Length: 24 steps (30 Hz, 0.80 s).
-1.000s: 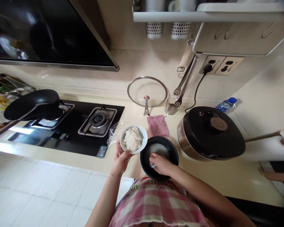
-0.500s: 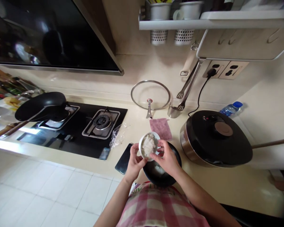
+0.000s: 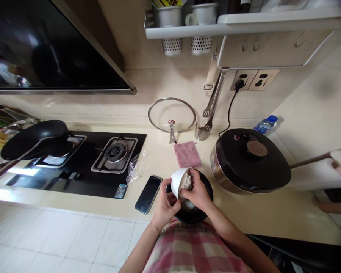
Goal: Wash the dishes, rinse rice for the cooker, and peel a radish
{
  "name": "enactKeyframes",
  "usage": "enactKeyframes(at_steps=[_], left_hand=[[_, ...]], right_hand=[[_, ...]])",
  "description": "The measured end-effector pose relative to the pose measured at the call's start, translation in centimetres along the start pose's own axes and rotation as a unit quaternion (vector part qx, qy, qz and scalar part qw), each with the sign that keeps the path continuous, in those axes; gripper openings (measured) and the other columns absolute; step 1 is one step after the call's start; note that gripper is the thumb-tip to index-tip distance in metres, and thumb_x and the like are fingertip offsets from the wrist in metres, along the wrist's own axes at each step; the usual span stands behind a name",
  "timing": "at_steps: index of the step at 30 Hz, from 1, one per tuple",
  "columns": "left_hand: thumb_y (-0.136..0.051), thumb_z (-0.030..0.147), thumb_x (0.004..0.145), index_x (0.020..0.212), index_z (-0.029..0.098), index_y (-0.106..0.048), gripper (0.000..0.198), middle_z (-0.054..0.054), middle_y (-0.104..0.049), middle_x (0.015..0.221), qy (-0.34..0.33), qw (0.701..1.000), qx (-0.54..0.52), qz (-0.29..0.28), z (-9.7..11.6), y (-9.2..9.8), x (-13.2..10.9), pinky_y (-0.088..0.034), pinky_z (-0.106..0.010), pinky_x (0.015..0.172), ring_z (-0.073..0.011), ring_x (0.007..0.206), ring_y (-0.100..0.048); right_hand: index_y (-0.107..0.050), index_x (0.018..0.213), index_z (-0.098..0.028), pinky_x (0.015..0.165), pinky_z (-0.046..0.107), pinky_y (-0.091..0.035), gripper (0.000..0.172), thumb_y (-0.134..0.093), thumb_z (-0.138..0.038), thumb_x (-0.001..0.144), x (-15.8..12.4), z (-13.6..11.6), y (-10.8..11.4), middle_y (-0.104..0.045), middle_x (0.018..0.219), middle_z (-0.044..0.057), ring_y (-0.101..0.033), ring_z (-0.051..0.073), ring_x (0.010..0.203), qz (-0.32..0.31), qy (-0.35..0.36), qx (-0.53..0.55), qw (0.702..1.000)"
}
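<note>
There's the bowl [image 3: 176, 182], tipped on its side over the black pot [image 3: 191, 216], mouth to the right! The left hand [image 3: 165, 207] has its fingers clamped around the outside; the right hand [image 3: 198, 192] has fingers at the rice [image 3: 186, 182] in the mouth, pinched or apart I can't tell. Phone [image 3: 148, 194] to the left, cloth [image 3: 187, 154] just behind.

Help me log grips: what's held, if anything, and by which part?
The left hand holds the tilted white bowl by its outer side. The right hand is at the rice inside; whether it grips anything cannot be told.
</note>
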State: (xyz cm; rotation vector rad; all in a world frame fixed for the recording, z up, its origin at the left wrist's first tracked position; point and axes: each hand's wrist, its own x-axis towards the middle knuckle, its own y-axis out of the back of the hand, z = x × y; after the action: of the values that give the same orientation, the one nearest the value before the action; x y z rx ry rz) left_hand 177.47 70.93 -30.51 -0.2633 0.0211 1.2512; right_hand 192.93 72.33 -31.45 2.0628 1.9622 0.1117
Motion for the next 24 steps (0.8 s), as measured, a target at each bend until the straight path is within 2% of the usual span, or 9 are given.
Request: enactKeyframes(at_steps=[3, 7, 12, 15, 18, 24], left_hand=[[-0.068, 0.018, 0.073, 0.116, 0.028, -0.030, 0.059, 0.003, -0.053, 0.087, 0.010, 1.000, 0.017, 0.011, 0.2, 0.1, -0.1, -0.045, -0.021, 0.057, -0.0114, 0.068, -0.061], [-0.068, 0.021, 0.074, 0.115, 0.030, -0.033, 0.054, 0.000, -0.046, 0.108, 0.010, 0.999, 0.037, 0.021, 0.8, 0.4, -0.2, -0.043, -0.019, 0.053, -0.0077, 0.065, -0.060], [-0.069, 0.022, 0.072, 0.113, 0.029, -0.037, 0.053, 0.000, -0.044, 0.110, 0.006, 0.997, 0.064, 0.033, 2.0, 0.8, -0.1, -0.041, -0.020, 0.049, -0.0056, 0.059, -0.057], [-0.069, 0.020, 0.071, 0.115, 0.029, -0.037, 0.055, -0.002, -0.043, 0.114, 0.002, 0.995, 0.090, 0.041, 2.2, 0.8, -0.1, -0.042, -0.020, 0.049, -0.0054, 0.058, -0.056], [-0.068, 0.018, 0.070, 0.117, 0.029, -0.037, 0.057, -0.003, -0.043, 0.116, -0.002, 0.993, 0.109, 0.050, 2.0, 0.7, -0.3, -0.044, -0.020, 0.050, -0.0060, 0.059, -0.057], [-0.069, 0.022, 0.071, 0.118, 0.029, -0.036, 0.058, -0.004, -0.042, 0.118, -0.006, 0.994, 0.089, 0.059, 2.1, 1.9, -0.5, -0.048, -0.021, 0.056, -0.0070, 0.064, -0.059]], right_hand=[[-0.035, 0.125, -0.025, 0.084, 0.037, -0.050, 0.069, -0.063, -0.019, 0.062, 0.2, 1.6, 0.4, -0.064, 0.111, 0.006, -0.064, 0.022, 0.096, -0.048, -0.004, 0.118, 0.992], [-0.037, 0.122, -0.025, 0.083, 0.035, -0.051, 0.064, -0.063, -0.023, 0.064, 0.0, 2.2, 1.7, -0.065, 0.107, 0.005, -0.064, 0.021, 0.097, -0.123, -0.058, 0.266, 0.954], [-0.044, 0.121, -0.026, 0.077, 0.036, -0.052, 0.054, -0.059, -0.040, 0.071, -0.7, 2.3, 3.0, -0.064, 0.112, 0.007, -0.063, 0.023, 0.099, -0.170, -0.126, 0.329, 0.920], [-0.049, 0.114, -0.025, 0.076, 0.037, -0.053, 0.052, -0.066, -0.046, 0.070, -0.9, 2.2, 2.8, -0.065, 0.109, 0.007, -0.064, 0.024, 0.099, -0.156, -0.143, 0.355, 0.910], [-0.049, 0.109, -0.025, 0.080, 0.037, -0.053, 0.057, -0.078, -0.039, 0.062, -1.0, 1.5, 2.3, -0.067, 0.106, 0.004, -0.065, 0.023, 0.096, -0.123, -0.161, 0.360, 0.911], [-0.048, 0.111, -0.024, 0.080, 0.035, -0.053, 0.062, -0.080, -0.031, 0.058, -0.7, 0.5, 3.1, -0.066, 0.105, 0.003, -0.065, 0.021, 0.095, -0.121, -0.185, 0.326, 0.919]])
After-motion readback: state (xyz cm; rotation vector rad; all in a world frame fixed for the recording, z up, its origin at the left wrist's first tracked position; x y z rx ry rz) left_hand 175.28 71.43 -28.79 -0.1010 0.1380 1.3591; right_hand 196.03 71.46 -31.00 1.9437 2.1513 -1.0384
